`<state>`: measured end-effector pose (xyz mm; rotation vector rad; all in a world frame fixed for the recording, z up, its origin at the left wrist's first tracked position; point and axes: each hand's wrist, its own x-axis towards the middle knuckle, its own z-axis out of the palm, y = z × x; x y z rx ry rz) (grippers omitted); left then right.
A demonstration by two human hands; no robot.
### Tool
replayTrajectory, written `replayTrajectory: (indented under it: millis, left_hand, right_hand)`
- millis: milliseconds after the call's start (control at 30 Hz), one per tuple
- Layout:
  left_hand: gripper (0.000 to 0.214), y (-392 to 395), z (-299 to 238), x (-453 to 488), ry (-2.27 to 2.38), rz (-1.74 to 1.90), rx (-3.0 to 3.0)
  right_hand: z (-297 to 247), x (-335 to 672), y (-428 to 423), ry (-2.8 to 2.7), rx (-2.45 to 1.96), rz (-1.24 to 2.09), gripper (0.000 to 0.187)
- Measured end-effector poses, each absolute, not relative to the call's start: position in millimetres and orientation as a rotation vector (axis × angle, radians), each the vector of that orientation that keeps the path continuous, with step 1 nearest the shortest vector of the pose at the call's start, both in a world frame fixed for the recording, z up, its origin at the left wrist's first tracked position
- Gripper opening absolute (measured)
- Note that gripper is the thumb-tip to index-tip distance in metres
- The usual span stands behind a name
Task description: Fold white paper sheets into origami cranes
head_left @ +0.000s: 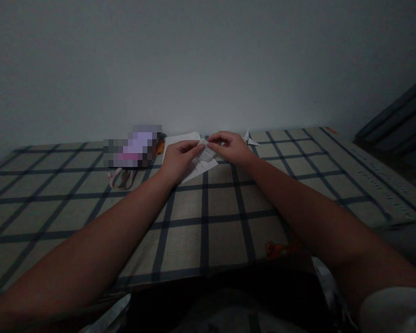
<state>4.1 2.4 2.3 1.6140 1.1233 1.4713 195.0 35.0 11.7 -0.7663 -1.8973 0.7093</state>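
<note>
Both my arms reach forward over a checked bed sheet (pixel 208 222). My left hand (pixel 178 159) and my right hand (pixel 230 145) meet over a small printed white paper (pixel 204 159) near the wall. The fingertips of both hands pinch the paper's upper edge, close together. More white paper (pixel 180 138) lies under and behind it. A small folded white paper figure (pixel 249 138) stands just right of my right hand.
A blurred-out pink and purple object (pixel 133 145) lies left of the papers, with a pale strap (pixel 121 178) looped in front of it. A plain wall rises behind the bed. Dark furniture (pixel 398 129) stands at the right edge.
</note>
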Motion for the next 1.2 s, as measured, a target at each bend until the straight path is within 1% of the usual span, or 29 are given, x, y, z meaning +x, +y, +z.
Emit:
replayTrajectory:
  millis: [233,433,600,767,933,1067,1200]
  left_hand:
    - [0.036,4.0,-1.0,2.4,1.187,1.452,1.672]
    - [0.038,3.4,-2.1,4.1,1.118,1.476,1.685]
    - [0.030,1.8,1.3,3.3,1.171,1.499,1.749]
    - [0.031,4.2,0.7,3.4,1.134,1.598,1.636]
    - [0.032,7.6,-0.1,3.8,1.097,1.649,1.540]
    - [0.028,10.7,-2.2,3.1,1.044,1.623,1.478]
    - [0.025,9.8,-2.2,4.1,0.983,1.523,1.417]
  right_hand:
    - [13.5,193.9,34.5,-1.896,-0.779,0.719,0.022]
    - [9.1,194.0,37.7,-1.907,-0.763,0.789,0.026]
    - [11.4,193.6,35.5,-1.925,-0.769,0.770,0.029]
    - [14.1,193.4,32.3,-1.938,-0.750,0.818,0.031]
    - [9.4,193.7,35.8,-1.959,-0.785,0.897,0.024]
    - [8.2,192.7,39.1,-1.807,-0.834,0.945,0.026]
    - [9.1,194.1,41.4,-1.739,-0.840,0.952,0.027]
